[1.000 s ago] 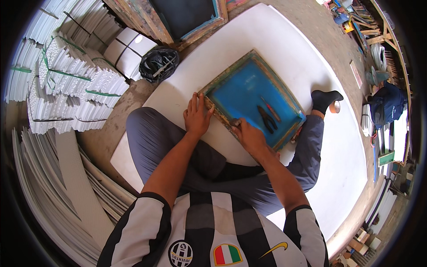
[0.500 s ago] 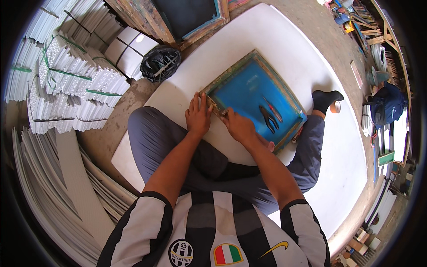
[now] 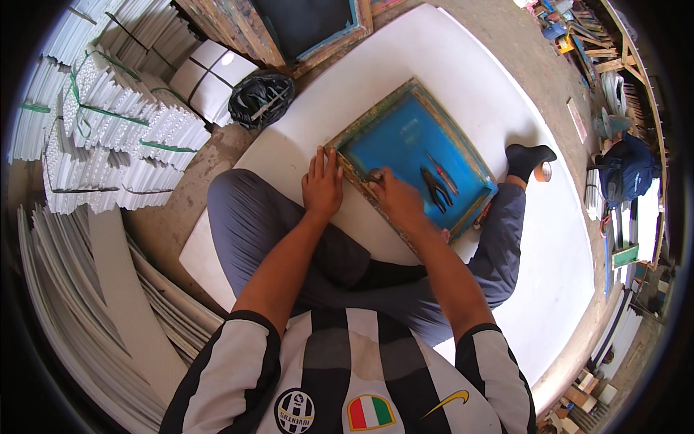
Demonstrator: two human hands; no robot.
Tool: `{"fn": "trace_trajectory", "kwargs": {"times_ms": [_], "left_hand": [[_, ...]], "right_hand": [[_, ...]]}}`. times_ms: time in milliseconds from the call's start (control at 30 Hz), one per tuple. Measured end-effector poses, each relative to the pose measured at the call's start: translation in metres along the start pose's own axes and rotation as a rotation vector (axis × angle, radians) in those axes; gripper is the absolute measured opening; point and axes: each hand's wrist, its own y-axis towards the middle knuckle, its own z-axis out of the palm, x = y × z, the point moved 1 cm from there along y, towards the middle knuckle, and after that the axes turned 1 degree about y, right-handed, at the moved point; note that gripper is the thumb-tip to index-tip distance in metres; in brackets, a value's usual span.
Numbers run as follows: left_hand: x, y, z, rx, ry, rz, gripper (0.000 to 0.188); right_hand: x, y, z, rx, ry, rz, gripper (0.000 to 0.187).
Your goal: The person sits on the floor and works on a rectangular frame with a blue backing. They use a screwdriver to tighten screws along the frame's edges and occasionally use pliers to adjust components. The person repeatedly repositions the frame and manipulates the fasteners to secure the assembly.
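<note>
A wooden screen-printing frame [image 3: 450, 124] with worn, paint-stained edges and blue mesh [image 3: 390, 141] lies at a slant before me on the white board. My left hand [image 3: 322, 189] rests at its near-left corner, fingers stretched and lying against the wood. Over the mesh, just inside the near side, my right hand [image 3: 399, 199] is closed. A small dark end shows at its fingertips, but I cannot make out what it is. Black-handled pliers [image 3: 437, 191] and a slim red pointed tool [image 3: 445, 176] lie on the mesh to the right of that hand.
The white board [image 3: 538, 246] lies under my crossed legs. A black bag-lined bin [image 3: 260, 100] stands at its far left edge. Stacked white corrugated sheets [image 3: 119, 130] fill the left. Other framed screens [image 3: 303, 29] lean behind. A tape roll [image 3: 543, 171] sits beside my right foot.
My right hand has moved from the frame's near edge slightly right and inward over the mesh, its fingers now curled. The left hand stays at the corner.
</note>
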Motion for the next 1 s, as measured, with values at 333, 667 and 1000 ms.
{"fn": "trace_trajectory", "kwargs": {"times_ms": [333,667,1000], "left_hand": [[-0.001,-0.003,0.001,-0.046,-0.003,0.026,0.059],[-0.002,-0.003,0.003,-0.033,-0.001,0.024,0.059],[0.000,-0.004,0.002,-0.012,0.009,0.027,0.058]], "right_hand": [[-0.005,-0.043,0.008,-0.024,-0.172,-0.072,0.040],[-0.002,-0.037,0.014,-0.031,-0.221,-0.075,0.037],[0.005,-0.041,0.013,0.005,-0.178,-0.049,0.039]]}}
